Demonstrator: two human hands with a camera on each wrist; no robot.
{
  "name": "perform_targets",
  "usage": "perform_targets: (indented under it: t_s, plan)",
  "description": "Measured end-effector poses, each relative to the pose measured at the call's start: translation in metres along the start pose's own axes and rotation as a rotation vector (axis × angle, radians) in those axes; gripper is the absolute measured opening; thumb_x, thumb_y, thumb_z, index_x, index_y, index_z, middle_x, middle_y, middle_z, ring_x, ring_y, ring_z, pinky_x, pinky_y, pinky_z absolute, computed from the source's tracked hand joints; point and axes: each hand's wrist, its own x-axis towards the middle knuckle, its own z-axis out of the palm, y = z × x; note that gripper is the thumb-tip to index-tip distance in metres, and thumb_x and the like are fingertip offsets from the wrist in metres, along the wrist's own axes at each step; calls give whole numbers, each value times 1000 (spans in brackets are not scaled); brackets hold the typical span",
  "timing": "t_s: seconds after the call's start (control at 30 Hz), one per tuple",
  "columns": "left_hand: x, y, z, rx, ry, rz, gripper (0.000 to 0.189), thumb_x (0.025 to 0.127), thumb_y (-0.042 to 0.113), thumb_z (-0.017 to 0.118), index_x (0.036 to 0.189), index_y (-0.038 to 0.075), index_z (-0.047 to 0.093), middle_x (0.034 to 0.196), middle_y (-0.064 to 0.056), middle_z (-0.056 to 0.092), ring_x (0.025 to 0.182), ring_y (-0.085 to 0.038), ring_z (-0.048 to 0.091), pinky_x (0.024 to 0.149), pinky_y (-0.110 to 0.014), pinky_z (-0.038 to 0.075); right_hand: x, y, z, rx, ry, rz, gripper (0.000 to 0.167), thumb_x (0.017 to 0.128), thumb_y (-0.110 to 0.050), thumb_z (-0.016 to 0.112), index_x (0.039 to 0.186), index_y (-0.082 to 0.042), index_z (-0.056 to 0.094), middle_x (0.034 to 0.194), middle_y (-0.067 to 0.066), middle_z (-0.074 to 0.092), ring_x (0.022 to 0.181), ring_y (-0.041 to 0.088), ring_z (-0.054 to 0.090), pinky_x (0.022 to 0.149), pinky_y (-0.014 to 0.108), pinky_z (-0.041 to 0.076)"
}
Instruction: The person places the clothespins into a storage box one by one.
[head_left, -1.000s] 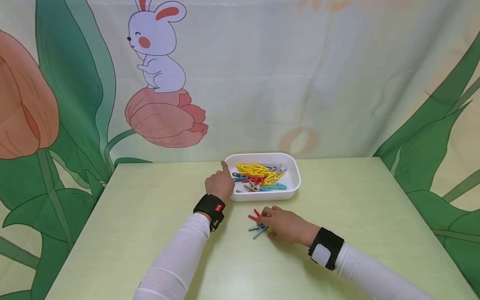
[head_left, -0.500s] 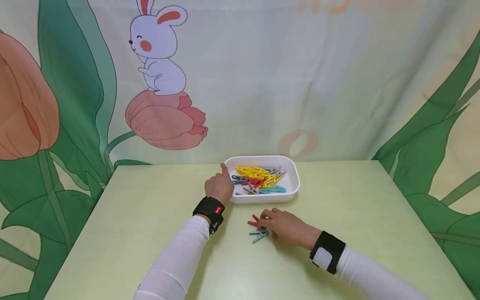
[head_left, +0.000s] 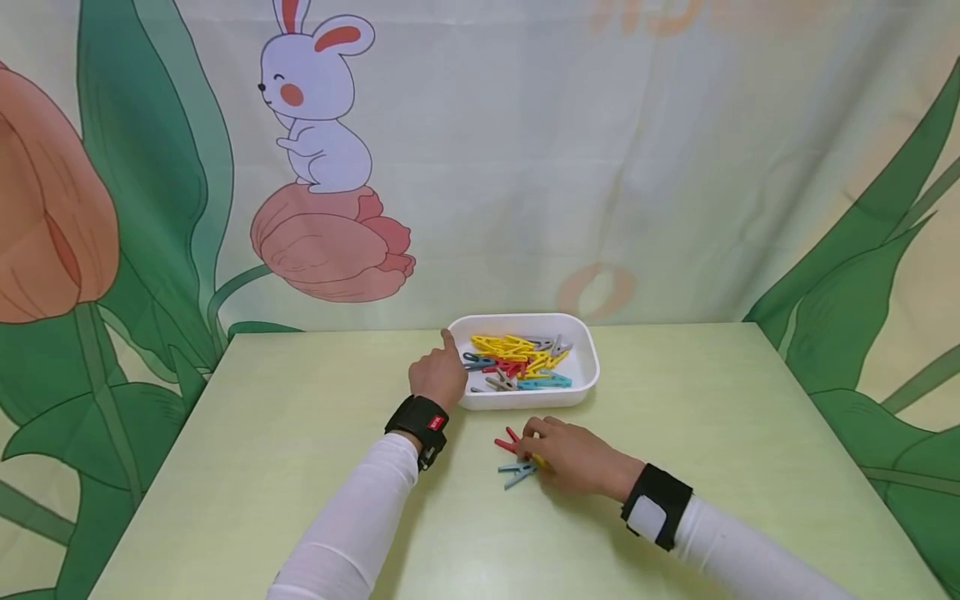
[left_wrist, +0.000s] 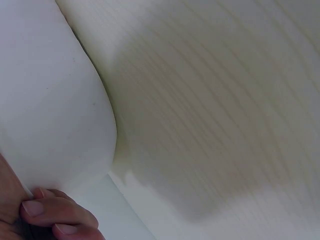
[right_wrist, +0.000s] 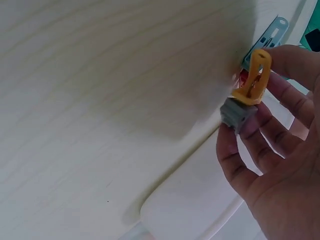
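Observation:
My left hand (head_left: pixel 437 377) holds the left end of a white plastic tray (head_left: pixel 592 367). One finger lies along the rim, and in the left wrist view the other fingers (left_wrist: pixel 65 212) curl at the tray's wall. In front of the tray, my right hand (head_left: pixel 577 457) pinches a yellow clothespin (right_wrist: pixel 256 77) between thumb and fingers. A grey clothespin (right_wrist: pixel 237 115) shows at the lower fingertips, just below the yellow one. A red clothespin (head_left: pixel 507 442) and a light blue clothespin (head_left: pixel 517 473) lie on the table beside the right fingertips, the red one partly hidden by them.
Inside the tray lie several yellow clothespins (head_left: pixel 502 343), red clothespins (head_left: pixel 512 367), a turquoise clothespin (head_left: pixel 547 382) and some grey ones. The pale green table (head_left: pixel 300 450) ends at a printed curtain (head_left: pixel 487 167) behind the tray.
The head view has tilted slightly. My right fingers have shifted a little, and the yellow clothespin shows more between them than half a second ago. My left hand stays at the tray.

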Motion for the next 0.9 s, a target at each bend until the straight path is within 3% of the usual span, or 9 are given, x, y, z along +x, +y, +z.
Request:
perform_targets:
  t_s: [0.13, 0.37, 0.53, 0.9]
  plan:
    - [0, 1, -1, -11, -2, -1, 65, 97, 24, 54, 153, 2, 30, 81, -13, 67, 61, -25, 59, 62, -38, 51, 1, 0, -1, 22, 7, 11, 24, 88, -22, 74, 112, -21, 70, 116, -1, 59, 102, 14, 53, 94, 33, 51]
    - [-1, 1, -1, -21, -2, -5, 65, 96, 23, 56, 153, 2, 30, 82, -14, 68, 63, -26, 61, 64, -39, 52, 1, 0, -2, 30, 26, -26, 22, 87, -6, 72, 106, -17, 72, 109, 0, 60, 96, 12, 54, 92, 30, 51]
    - [0, 0, 0, -15, -4, -6, 64, 97, 23, 55, 153, 2, 31, 80, -13, 67, 61, -25, 59, 62, -38, 51, 0, -1, -5, 34, 41, -27, 22, 86, -5, 72, 105, -17, 72, 107, -2, 60, 94, 12, 53, 91, 29, 51]
    - [1, 0, 1, -11, -6, -4, 65, 97, 24, 55, 153, 2, 30, 78, -12, 66, 60, -25, 57, 62, -38, 51, -7, -5, -32, 29, 109, -19, 27, 88, -4, 68, 112, -17, 69, 112, -2, 59, 98, 13, 55, 90, 28, 53]
